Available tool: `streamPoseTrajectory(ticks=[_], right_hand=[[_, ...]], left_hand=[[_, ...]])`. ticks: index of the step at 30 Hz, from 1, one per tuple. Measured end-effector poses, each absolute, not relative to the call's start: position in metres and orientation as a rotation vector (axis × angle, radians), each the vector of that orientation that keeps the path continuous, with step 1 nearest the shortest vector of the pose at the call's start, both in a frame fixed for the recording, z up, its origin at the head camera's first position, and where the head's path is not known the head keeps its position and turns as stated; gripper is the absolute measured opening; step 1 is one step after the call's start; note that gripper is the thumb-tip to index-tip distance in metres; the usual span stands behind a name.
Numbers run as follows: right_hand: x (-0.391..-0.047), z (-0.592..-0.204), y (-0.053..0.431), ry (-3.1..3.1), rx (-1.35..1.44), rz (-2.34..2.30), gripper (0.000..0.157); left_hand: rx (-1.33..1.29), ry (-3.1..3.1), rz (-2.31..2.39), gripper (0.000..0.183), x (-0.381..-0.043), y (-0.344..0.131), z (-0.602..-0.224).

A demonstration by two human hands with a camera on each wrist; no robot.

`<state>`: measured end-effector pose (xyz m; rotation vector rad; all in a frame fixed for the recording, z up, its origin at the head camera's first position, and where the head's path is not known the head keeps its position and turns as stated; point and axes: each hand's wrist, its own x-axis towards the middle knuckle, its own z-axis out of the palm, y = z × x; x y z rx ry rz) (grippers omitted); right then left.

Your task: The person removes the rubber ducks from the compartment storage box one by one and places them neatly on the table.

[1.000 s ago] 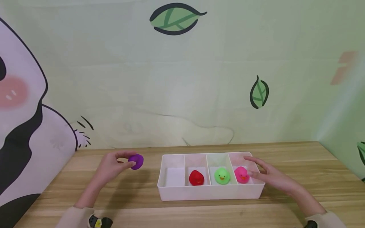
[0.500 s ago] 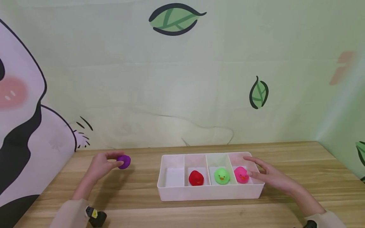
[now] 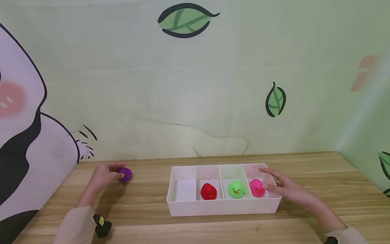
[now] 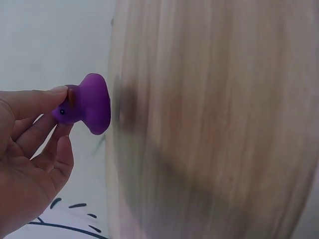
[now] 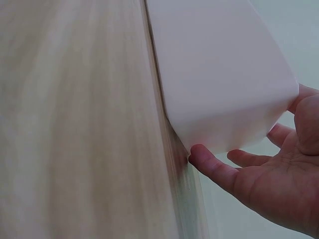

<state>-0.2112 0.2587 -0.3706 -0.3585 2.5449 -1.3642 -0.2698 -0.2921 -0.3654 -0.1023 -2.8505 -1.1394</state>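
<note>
My left hand (image 3: 102, 176) holds a purple rubber duck (image 4: 94, 104) at the left of the table, pinching it by the head between thumb and fingertips. The duck's flared base faces the tabletop, close over it in the left wrist view. My right hand (image 3: 294, 193) grips the right end of a white divided box (image 3: 223, 207), with fingers against the end wall (image 5: 234, 124) and digits over the rim. In the box, the compartments from the second to the rightmost hold a red duck (image 3: 208, 191), a green duck (image 3: 236, 189) and a pink duck (image 3: 257, 188); the leftmost holds nothing.
The box stands on a wood-grain table (image 3: 146, 210), whose bare surface lies between the box and my left hand. A backdrop (image 3: 195, 84) printed with leaves and a cartoon animal rises behind the table's back edge.
My left hand has carried the purple duck leftward, away from the box, and slightly lower toward the table. My right hand keeps its place at the box's right end.
</note>
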Motion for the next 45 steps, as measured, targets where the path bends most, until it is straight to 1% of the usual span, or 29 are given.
streamPoseTrajectory(ticks=[18, 28, 39, 45], right_hand=[[-0.211, -0.37, 0.259, 2.532, -0.38, -1.384, 0.06], [-0.211, -0.37, 0.258, 2.525, -0.371, -1.385, 0.06], [-0.212, -0.37, 0.26, 2.509, -0.37, -1.387, 0.059], [-0.212, -0.368, 0.259, 2.507, -0.361, -1.386, 0.059]], left_hand=[[-0.115, -2.859, -1.123, 0.037, -0.273, -0.298, -0.37], [-0.09, -2.864, -1.103, 0.044, -0.269, -0.295, -0.364], [-0.119, -2.738, -1.179, 0.049, -0.248, -0.27, -0.357], [-0.136, -2.676, -1.222, 0.046, -0.233, -0.251, -0.352]])
